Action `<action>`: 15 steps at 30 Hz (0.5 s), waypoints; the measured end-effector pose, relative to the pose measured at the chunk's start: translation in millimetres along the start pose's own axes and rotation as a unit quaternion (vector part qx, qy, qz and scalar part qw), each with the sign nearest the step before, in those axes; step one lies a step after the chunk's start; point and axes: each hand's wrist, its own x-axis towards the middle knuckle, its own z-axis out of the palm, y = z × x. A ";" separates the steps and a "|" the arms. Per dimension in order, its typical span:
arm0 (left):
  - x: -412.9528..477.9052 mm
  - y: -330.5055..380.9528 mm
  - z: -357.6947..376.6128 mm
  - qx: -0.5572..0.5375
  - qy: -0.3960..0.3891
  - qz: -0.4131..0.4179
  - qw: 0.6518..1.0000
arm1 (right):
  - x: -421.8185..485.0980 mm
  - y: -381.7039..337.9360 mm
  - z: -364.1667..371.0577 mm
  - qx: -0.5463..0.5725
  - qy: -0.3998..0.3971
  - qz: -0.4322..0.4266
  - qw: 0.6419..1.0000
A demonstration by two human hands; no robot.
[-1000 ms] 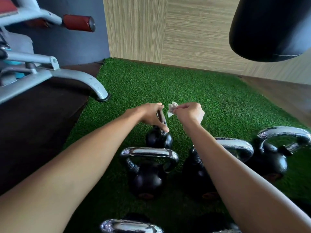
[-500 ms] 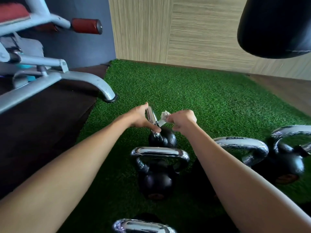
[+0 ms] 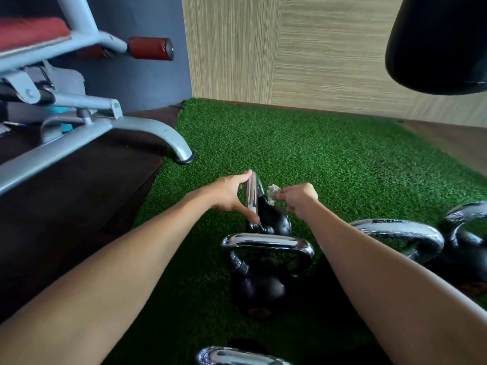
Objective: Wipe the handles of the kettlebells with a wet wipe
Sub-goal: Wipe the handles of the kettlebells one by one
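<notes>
Two hands are meeting at the frame's centre. The left hand (image 3: 232,196) is gripping the far kettlebell (image 3: 272,221) by its chrome handle (image 3: 252,191), and the right hand (image 3: 300,200) is pinching a crumpled wipe (image 3: 271,192) just beside that handle. Another kettlebell (image 3: 259,285) is standing just below on the turf (image 3: 342,159).

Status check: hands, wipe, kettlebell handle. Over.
Left hand grips far kettlebell's handle. Right hand pinches wet wipe beside it, contact unclear. Near kettlebell stands in front, between the forearms, not blocking.
</notes>
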 end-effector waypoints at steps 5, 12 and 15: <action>-1.8 6.6 -0.2 0.037 -0.007 0.027 0.999 | 1.7 -10.4 15.6 -0.052 0.035 -0.016 0.998; 3.2 10.0 0.7 0.036 -0.001 0.017 0.999 | -2.3 -22.8 14.2 0.030 -0.003 -0.098 0.995; 6.5 6.7 -1.7 0.048 -0.003 0.011 0.999 | -10.7 -20.1 9.5 0.047 -0.032 -0.156 0.986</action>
